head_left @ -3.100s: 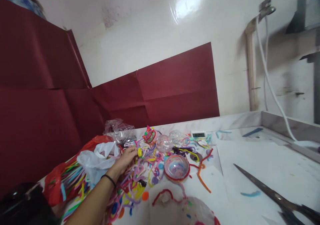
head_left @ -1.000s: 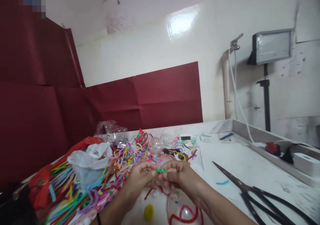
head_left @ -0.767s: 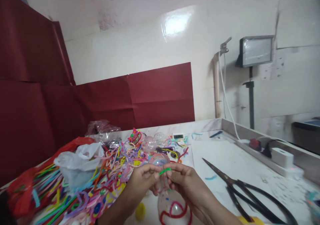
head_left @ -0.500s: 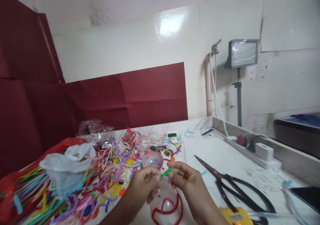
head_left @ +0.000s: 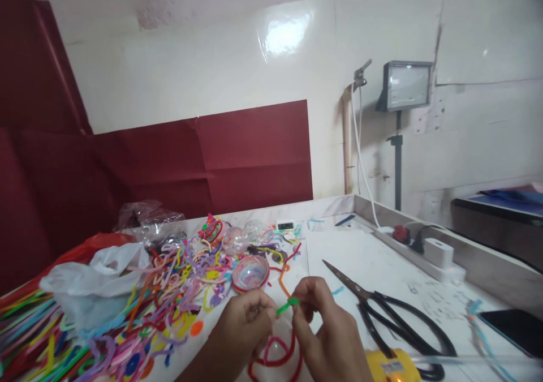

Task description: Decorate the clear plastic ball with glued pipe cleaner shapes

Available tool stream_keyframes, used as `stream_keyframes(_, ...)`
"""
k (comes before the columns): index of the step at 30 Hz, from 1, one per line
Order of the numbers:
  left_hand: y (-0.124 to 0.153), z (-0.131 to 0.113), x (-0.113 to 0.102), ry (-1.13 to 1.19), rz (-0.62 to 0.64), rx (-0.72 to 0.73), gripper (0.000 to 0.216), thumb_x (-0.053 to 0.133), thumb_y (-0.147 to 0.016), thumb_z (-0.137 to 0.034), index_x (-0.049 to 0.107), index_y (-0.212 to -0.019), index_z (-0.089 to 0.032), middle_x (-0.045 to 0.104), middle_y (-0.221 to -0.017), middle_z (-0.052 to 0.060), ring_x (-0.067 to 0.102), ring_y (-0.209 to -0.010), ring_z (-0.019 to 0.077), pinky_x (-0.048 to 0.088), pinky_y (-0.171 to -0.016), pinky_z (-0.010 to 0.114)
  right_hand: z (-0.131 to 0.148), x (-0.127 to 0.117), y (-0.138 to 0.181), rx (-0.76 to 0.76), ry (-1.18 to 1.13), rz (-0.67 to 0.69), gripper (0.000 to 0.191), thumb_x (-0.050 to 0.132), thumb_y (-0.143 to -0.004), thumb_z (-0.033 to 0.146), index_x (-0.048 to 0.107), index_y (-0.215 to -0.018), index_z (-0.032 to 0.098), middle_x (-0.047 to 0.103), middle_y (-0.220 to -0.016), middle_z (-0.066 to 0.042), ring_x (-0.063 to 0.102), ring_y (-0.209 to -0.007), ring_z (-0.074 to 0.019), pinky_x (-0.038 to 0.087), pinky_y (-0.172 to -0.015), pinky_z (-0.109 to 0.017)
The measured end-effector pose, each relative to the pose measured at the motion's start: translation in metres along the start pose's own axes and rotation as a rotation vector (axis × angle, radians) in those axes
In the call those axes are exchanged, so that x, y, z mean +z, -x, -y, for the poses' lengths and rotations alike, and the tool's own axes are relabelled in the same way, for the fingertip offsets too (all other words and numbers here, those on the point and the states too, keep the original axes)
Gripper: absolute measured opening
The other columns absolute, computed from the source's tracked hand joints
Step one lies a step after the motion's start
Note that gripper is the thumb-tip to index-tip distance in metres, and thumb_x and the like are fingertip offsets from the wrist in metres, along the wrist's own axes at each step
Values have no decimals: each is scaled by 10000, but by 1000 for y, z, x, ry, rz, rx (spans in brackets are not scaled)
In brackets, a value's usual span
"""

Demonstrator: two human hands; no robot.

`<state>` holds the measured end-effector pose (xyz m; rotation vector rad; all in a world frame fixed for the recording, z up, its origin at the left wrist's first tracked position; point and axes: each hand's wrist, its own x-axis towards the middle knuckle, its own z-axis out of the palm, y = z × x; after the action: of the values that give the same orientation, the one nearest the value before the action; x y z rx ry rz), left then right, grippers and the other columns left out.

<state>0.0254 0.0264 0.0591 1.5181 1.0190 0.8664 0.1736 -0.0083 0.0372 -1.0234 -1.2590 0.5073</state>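
A short piece of green pipe cleaner [head_left: 287,307] spans the gap between my two hands. My left hand [head_left: 250,328] pinches its left end, and my right hand [head_left: 324,328] grips the other end between thumb and fingers. Under my hands lies a clear rounded plastic piece [head_left: 276,349], with red pipe cleaner [head_left: 282,363] curved over it and a pink loop inside the red. Just beyond my left hand sits a clear bowl-like half shell [head_left: 250,273] with a red rim. My hands partly hide the rounded piece.
Loose coloured pipe cleaners [head_left: 178,291] and a white plastic bag [head_left: 102,277] cover the left side. Large black scissors [head_left: 382,308] lie at right, beside a yellow glue gun [head_left: 392,365]. A phone [head_left: 515,331] and a power strip [head_left: 424,257] are farther right.
The view has shifted, so the table things sit farther left. My right hand has curled and turned its fingers down around the end of the green pipe cleaner.
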Motion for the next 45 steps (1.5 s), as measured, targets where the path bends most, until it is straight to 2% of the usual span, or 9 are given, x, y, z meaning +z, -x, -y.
stream_keyframes(8, 4, -3, 5, 42, 12, 68, 354, 666, -766, -508, 515, -709, -193, 370, -356, -131, 207, -294, 35, 152, -331, 162, -4, -2, -8, 281, -205, 124, 237, 616, -709, 376, 645, -862, 197, 594, -663, 6, 490, -581, -149, 360, -580, -271)
stream_keyframes(15, 11, -10, 9, 92, 25, 75, 377, 677, -772, -518, 518, -705, -183, 349, -375, -134, 188, -317, 30, 102, -344, 156, -12, 3, -10, 441, -355, 313, 287, 481, -781, 466, 533, -785, 183, 455, -479, 59, 357, -409, -95, 284, -464, -240)
stream_keyframes(19, 9, -9, 5, 52, 14, 20, 361, 702, -749, -485, 501, -691, -191, 300, -380, -148, 165, -320, 30, 85, -341, 157, -14, -3, -7, 286, -184, 286, 218, 475, -853, 373, 501, -719, 202, 416, -530, 65, 367, -475, -102, 270, -491, -236)
stream_keyframes(24, 10, -7, 1, 34, 7, 2, 354, 710, -726, -466, 488, -667, -196, 325, -381, -142, 191, -318, 30, 125, -328, 149, -29, -18, -4, -432, 427, 193, 222, 391, -915, 137, 587, -868, 228, 553, -781, -20, 507, -681, -178, 370, -625, -285)
stream_keyframes(27, 12, -9, 0, 43, 21, -16, 310, 683, -744, -435, 500, -683, -193, 360, -370, -137, 204, -300, 29, 126, -308, 144, -28, -24, -1, -504, 511, 156, 288, 339, -937, 118, 604, -914, 228, 554, -802, -41, 486, -707, -207, 357, -646, -323)
stream_keyframes(29, 15, -11, -2, 57, 27, -31, 288, 662, -756, -418, 494, -689, -194, 384, -370, -131, 210, -295, 27, 120, -299, 139, -20, -26, 0, -417, 461, 168, 228, 367, -952, 177, 587, -908, 221, 545, -785, -21, 490, -682, -185, 361, -636, -308)
stream_keyframes(35, 12, 2, -6, 77, 28, -34, 287, 647, -763, -442, 540, -771, -175, 383, -368, -130, 207, -303, 30, 134, -306, 140, -1, -29, -6, 318, -98, 375, 246, 545, -856, 418, 522, -725, 211, 417, -591, 73, 371, -532, -104, 297, -503, -235)
stream_keyframes(41, 9, 14, -10, -117, -4, 95, 206, 613, -767, -364, 591, -781, -160, 432, -478, -87, 323, -363, 62, 236, -366, 177, -10, -23, -4, 500, -322, 377, 308, 638, -778, 477, 517, -702, 204, 475, -498, 75, 356, -453, -78, 249, -472, -227)
stream_keyframes(45, 12, 12, -15, -507, -128, 417, 185, 509, -858, -212, 640, -735, -171, 537, -655, -13, 515, -549, 116, 389, -524, 207, -15, -19, 0, 645, -541, 455, 358, 682, -691, 491, 484, -608, 204, 461, -471, 62, 320, -410, -61, 160, -448, -230)
